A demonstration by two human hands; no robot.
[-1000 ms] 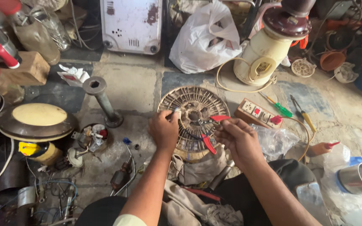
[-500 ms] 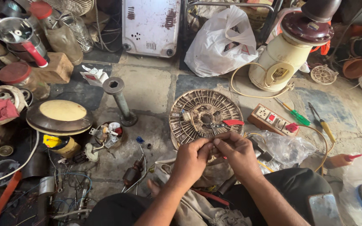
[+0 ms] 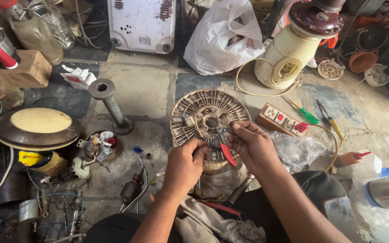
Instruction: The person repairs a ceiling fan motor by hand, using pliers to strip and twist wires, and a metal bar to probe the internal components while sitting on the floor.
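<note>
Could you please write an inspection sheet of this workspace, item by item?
Surface: stained concrete floor, dusty and patched.
Job's things: round ribbed motor disc lies flat; red-handled pliers are over its near edge.
Clutter: metal pipe stand, white plastic bag, cream appliance with brown lid, green screwdriver, small tin of parts, wooden block.
Grips: left hand pinches something small at the pliers' tip; right hand holds the pliers.
Cables: cream cord loops by the appliance; socket strip lies beside the disc.
Surroundings: crowded repair corner, white metal casing behind.
</note>
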